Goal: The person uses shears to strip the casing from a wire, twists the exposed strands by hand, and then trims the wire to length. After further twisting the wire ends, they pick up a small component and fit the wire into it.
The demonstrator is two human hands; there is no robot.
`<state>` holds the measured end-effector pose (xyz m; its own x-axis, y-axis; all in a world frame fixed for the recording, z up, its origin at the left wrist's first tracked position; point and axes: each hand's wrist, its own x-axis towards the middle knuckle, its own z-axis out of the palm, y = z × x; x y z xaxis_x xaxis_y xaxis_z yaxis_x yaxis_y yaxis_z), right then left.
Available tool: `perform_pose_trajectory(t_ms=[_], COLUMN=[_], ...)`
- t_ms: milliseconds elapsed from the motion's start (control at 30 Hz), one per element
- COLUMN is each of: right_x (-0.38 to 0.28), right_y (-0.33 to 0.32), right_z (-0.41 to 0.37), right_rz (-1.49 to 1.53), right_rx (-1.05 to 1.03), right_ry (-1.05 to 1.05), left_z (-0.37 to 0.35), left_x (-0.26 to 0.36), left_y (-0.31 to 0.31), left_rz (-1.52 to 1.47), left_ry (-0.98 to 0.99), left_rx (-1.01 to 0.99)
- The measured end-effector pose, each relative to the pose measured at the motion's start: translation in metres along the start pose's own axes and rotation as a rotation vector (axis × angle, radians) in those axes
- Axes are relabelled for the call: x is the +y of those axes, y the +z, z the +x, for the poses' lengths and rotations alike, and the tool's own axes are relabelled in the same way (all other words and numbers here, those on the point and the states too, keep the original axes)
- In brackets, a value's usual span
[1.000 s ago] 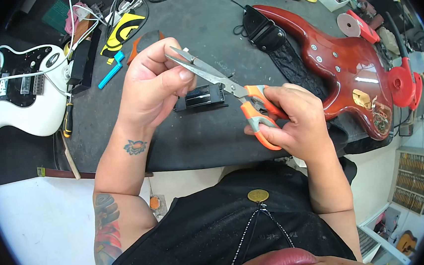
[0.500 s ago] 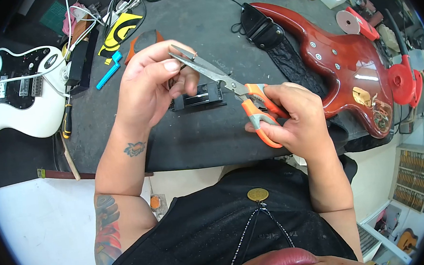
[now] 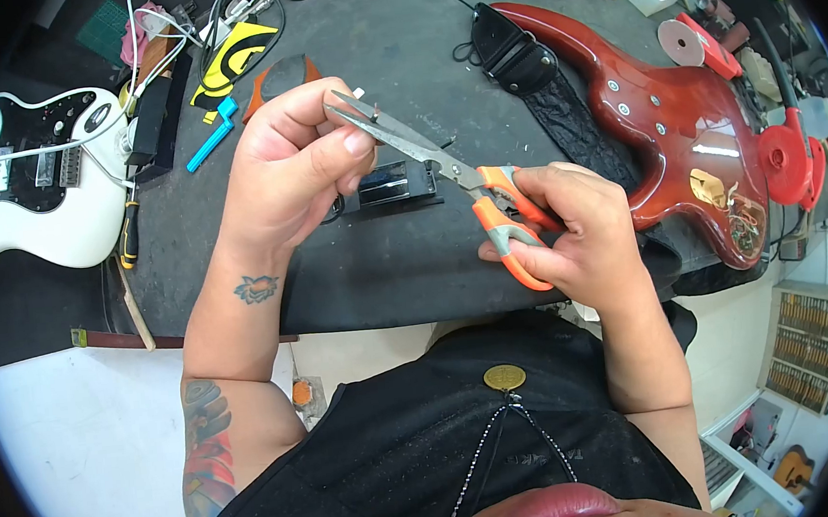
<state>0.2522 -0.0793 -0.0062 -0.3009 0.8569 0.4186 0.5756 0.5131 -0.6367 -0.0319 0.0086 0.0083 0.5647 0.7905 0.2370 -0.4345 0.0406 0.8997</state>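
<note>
Orange-and-grey-handled scissors [image 3: 456, 170] are in my right hand [image 3: 581, 221], thumb and fingers in the handle loops, with the blades pointing up and left, slightly apart. At the blade tips is my left hand [image 3: 299, 161], its thumb and fingers pinched together. What it pinches is too small to make out; a tiny dark bit shows by the blades. Behind and below the blades, a black rectangular part [image 3: 394, 184] lies on the dark work table [image 3: 377, 281].
A white guitar [image 3: 51, 219] lies at the left. A red-brown guitar body [image 3: 666, 122] with a black strap [image 3: 567, 101] lies at the right. Also there are a blue tool [image 3: 212, 143], a yellow-and-black packet [image 3: 235, 64], a screwdriver [image 3: 130, 232] and cables.
My left thumb has moved slightly right and down against the scissor blades, and its fingers have curled in more. The scissors and right hand have barely moved.
</note>
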Motion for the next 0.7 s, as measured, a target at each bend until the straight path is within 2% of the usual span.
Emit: perform_pose_trajectory(t_ms=[700], right_x=[0.0016], right_y=[0.0029], right_z=[-0.0019], right_rz=[0.074], right_rx=[-0.033], right_ry=[0.046], left_z=[-0.0011], left_x=[0.002], left_y=[0.0042], left_rz=[0.269], left_ry=[0.054], left_rx=[0.15])
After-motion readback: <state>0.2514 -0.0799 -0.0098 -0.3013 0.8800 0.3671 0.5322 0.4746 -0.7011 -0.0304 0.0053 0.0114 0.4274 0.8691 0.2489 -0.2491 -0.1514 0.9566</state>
